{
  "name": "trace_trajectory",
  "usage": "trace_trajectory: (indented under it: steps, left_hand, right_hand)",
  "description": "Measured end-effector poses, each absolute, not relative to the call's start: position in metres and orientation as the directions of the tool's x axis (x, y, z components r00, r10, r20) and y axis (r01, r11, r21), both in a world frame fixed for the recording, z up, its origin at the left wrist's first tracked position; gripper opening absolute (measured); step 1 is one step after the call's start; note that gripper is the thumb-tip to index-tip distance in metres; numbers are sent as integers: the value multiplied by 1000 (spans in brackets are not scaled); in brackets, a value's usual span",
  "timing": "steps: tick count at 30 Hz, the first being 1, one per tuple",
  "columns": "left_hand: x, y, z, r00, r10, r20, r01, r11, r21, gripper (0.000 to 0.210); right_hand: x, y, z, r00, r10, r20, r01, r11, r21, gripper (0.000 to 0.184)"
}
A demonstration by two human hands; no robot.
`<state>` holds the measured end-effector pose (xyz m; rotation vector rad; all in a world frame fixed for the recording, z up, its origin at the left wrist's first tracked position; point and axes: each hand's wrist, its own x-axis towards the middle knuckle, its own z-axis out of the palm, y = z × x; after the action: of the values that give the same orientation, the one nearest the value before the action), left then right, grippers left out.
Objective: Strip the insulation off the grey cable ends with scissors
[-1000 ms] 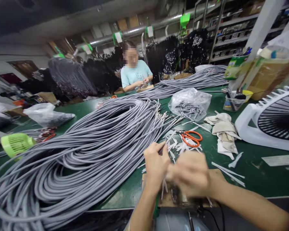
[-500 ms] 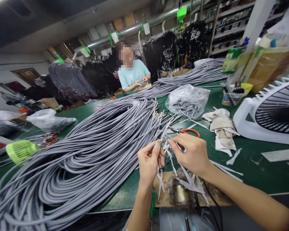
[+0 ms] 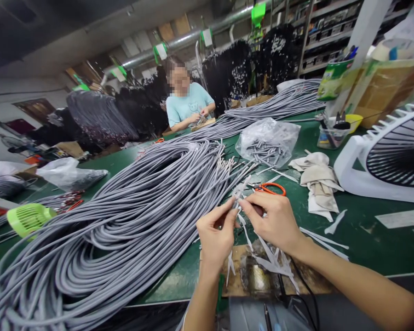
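My left hand (image 3: 216, 227) is closed in a pinch at the end of a grey cable, where whitish wrapping shows. Close beside it, my right hand (image 3: 274, 220) pinches at the same end; its fingertips hide what lies between them. The large coil of grey cables (image 3: 138, 207) spreads to the left, its pale stripped ends (image 3: 227, 163) pointing toward my hands. Orange-handled scissors (image 3: 274, 187) lie just beyond my right hand. Below the hands, thin white strips (image 3: 274, 264) hang over a brass-coloured cylinder (image 3: 258, 278) on a wooden board (image 3: 232, 285).
A clear bag of short grey pieces (image 3: 267, 142) lies ahead. To the right are folded cloths (image 3: 317, 177), a white fan (image 3: 382, 161) and a tub of tools (image 3: 333, 135). A small green fan (image 3: 31, 217) stands left. Across the green table sits a person (image 3: 189, 108).
My left fingers have closed up from a looser curl, and both hands' fingertips have come nearer together at the cable end. The view has shifted slightly.
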<state>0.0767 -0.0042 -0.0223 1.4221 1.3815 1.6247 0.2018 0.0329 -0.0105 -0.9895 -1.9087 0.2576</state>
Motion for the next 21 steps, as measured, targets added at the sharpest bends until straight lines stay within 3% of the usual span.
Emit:
trace_trajectory:
  steps: [4, 7, 9, 13, 15, 21]
  left_hand:
    - [77, -3, -24, -321, 865, 385, 358, -266, 895, 19]
    - [74, 1, -23, -361, 866, 345, 385, -198, 901, 22]
    - [71, 3, -22, -376, 879, 295, 305, -183, 935, 24]
    - [69, 4, -19, -283, 952, 115, -81, -143, 986, 28]
    - [69, 3, -19, -244, 966, 82, -203, -134, 970, 28]
    - [70, 0, -18, -210, 971, 116, -246, -167, 955, 22]
  right_hand:
    - [200, 25, -14, -244, 594, 767, 544, 738, -399, 25]
    - [196, 12, -14, -364, 325, 873, 356, 915, -192, 24]
    - [195, 8, -13, -401, 217, 890, 247, 961, -123, 23]
    - [200, 20, -12, -286, 486, 826, 502, 810, -303, 21]
    - [203, 28, -13, -228, 565, 793, 618, 713, -330, 21]
    - [203, 32, -13, -218, 586, 780, 677, 666, -312, 24]
